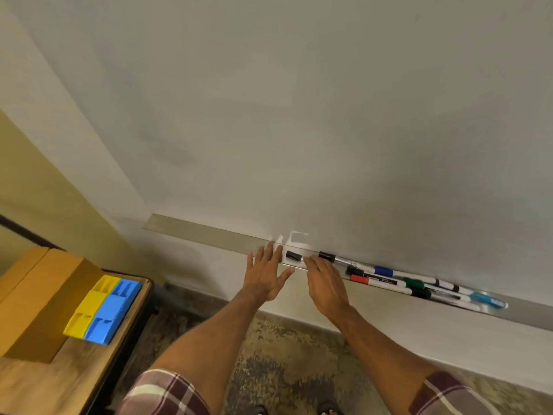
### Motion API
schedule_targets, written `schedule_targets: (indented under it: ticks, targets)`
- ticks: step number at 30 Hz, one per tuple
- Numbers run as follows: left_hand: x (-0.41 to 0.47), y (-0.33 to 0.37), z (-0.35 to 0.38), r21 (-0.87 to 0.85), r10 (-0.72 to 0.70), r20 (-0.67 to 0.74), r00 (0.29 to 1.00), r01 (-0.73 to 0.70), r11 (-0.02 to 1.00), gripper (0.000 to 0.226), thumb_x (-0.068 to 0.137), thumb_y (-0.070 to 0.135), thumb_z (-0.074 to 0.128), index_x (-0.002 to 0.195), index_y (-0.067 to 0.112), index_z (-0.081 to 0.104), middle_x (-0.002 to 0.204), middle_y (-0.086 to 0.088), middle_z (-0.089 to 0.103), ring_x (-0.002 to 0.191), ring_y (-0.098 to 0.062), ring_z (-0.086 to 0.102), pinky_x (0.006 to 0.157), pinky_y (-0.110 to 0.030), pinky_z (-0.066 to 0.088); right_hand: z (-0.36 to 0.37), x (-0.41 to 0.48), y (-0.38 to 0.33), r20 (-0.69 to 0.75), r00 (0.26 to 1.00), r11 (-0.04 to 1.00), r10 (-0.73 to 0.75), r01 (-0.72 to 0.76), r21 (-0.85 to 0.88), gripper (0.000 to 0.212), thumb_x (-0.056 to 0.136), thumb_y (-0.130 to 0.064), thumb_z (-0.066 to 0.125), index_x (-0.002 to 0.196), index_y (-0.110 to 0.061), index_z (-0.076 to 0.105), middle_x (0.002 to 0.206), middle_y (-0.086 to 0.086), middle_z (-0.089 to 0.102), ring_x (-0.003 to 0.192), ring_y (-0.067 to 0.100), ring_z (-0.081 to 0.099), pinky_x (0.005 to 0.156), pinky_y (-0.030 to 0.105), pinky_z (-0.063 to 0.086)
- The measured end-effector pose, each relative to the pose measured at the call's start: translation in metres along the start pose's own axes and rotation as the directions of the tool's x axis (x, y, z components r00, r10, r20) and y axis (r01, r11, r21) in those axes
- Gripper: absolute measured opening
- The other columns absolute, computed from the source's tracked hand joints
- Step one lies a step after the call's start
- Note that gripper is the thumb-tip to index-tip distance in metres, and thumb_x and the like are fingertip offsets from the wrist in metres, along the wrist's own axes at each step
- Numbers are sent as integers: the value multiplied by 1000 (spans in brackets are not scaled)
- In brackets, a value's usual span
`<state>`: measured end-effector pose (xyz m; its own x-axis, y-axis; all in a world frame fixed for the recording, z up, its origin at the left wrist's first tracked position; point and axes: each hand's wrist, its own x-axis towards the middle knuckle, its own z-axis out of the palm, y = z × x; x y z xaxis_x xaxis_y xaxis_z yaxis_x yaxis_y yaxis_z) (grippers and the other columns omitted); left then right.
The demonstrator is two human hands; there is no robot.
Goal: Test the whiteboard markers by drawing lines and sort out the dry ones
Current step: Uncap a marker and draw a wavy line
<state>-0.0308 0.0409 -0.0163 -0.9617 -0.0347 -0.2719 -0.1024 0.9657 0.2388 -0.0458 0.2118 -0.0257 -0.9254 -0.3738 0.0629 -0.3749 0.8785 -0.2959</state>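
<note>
Seemingly eight markers (pixel 384 271) on ledge (pixel 209 235), left hand (pixel 267 275), right hand (pixel 326 284), two bins (pixel 115 310)

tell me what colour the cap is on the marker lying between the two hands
Black; the cap shows best in the head view.

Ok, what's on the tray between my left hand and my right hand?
In the head view, one black-capped marker lies on the tray between the left hand and the right hand; nothing else.
</note>
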Motion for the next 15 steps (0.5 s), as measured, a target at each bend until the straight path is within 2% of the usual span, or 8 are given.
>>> schedule_targets:
  ticks: [3,7,10,15]
  targets:
    - [2,-5,5,23,29,27,999,-30,999,72,98,62,15,156,24,-3,163,-5,-10,150,-27,-12,118,-48,-10,2,4,-7,-5,1000,999,31,-31,-8,46,83,-2,66,128,-9,56,126,10,59,116,28,56,97,39,46]
    - [3,-4,8,47,43,25,999,-44,998,70,98,61,13,156,25,-1,163,-6,-10,149,-28,-13,117,-50,-12,1,8,-14,9,996,996,87,-87,-28,47,93,-9,58,138,-13,46,137,5,50,126,22,45,105,32,37]
    - [1,-3,6,67,53,45,998,-56,996,68,99,59,12,156,25,-2,163,-6,-10,150,-28,-12,116,-51,-11,0,10,-15,1,993,993,114,-114,-14,42,90,-6,60,130,-17,51,129,2,53,117,19,47,99,28,40]
    - [-1,-4,-4,97,130,28,991,-132,986,60,104,49,23,156,24,4,164,-2,-2,151,-26,-3,118,-55,-6,-9,12,-19,-50,992,993,115,-114,11,39,85,2,62,120,-15,58,120,3,58,111,21,51,93,29,43]
